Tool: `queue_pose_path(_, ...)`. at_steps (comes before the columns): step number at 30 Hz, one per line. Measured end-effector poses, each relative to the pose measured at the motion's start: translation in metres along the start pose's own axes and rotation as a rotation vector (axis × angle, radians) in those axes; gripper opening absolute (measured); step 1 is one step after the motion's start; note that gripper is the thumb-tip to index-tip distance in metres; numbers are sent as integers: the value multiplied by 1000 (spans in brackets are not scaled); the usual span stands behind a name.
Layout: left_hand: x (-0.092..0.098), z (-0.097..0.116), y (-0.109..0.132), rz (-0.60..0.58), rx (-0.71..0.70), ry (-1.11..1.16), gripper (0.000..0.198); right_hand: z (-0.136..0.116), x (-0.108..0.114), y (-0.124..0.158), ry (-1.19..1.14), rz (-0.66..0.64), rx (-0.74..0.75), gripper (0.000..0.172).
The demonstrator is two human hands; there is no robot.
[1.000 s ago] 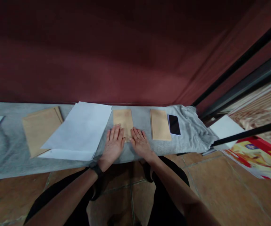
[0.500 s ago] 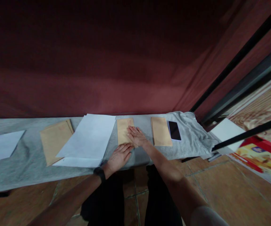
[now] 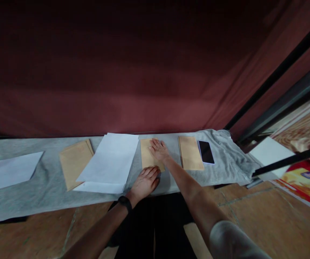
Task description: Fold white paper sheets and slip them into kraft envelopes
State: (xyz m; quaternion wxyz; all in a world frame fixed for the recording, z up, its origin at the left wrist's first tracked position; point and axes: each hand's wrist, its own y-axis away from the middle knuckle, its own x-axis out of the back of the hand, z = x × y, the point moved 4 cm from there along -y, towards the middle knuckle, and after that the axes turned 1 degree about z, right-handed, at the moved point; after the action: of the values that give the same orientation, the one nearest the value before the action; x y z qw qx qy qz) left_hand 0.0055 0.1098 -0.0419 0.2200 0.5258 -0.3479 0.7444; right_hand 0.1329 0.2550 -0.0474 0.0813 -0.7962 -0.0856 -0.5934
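A brown paper envelope [image 3: 146, 155] lies flat on the grey cloth, partly covered by both hands. My right hand [image 3: 159, 150] rests on its upper right part, palm down with the fingers stretched out. At its lower edge lies my left hand [image 3: 145, 180], fingers extended over the paper and a dark band on the wrist. Left of the envelope are overlapping white paper sheets [image 3: 109, 162]. To the right sits a small stack of brown envelopes [image 3: 191, 154], with a smartphone [image 3: 206, 152] beside it.
More brown envelopes [image 3: 75, 162] lie partly under the white sheets. Another white sheet [image 3: 12, 171] is at the far left. The grey cloth [image 3: 52, 196] covers a long narrow surface against a dark red backdrop [image 3: 144, 90]. Black bars [image 3: 284, 160] and a red-yellow box [image 3: 306, 181] stand right.
My right hand has slid toward the envelope's far edge, while my left stays at the near edge. The whole view has shifted, so things appear farther right.
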Motion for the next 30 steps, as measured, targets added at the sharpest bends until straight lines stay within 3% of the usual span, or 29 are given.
queue_pose_path(9,0,0,2,46,-3,-11,40,-9,2,24,21,-55,62,57)
queue_pose_path(17,-4,-2,3,93,6,4,37,-17,-3,74,24,-91,159,53)
queue_pose_path(22,-4,-3,4,87,12,2,34,-23,-9,115,19,-7,209,52)
queue_pose_path(30,2,-1,4,31,63,22,43,-28,-15,182,50,247,171,53)
